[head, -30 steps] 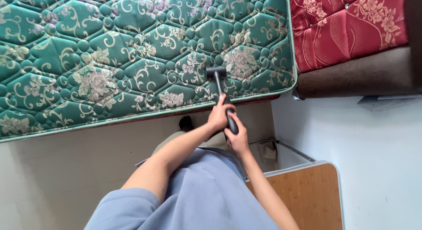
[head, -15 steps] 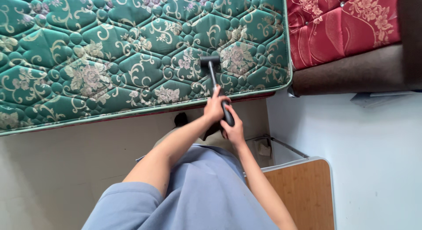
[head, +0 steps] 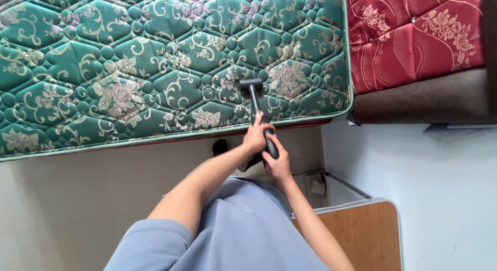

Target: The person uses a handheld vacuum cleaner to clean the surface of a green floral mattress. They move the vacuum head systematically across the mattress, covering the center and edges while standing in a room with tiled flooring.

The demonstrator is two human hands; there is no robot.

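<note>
Both my hands grip a black vacuum wand [head: 257, 108] whose flat nozzle head presses on a green quilted mattress [head: 129, 69] with a floral pattern. My left hand [head: 257, 136] holds the wand higher up, close to the mattress edge. My right hand [head: 278, 165] wraps the lower black handle just behind it. The nozzle sits near the mattress's right end, a little in from the piped edge. My grey-blue sleeve and shirt fill the lower middle of the view.
A red floral mattress [head: 414, 38] on a dark brown base [head: 424, 102] lies to the right. A wooden-topped folding table [head: 362, 232] stands at lower right, by a pale blue wall. Pale floor shows at left.
The nozzle has slid a little farther onto the green mattress, and my hands have followed it toward the edge.
</note>
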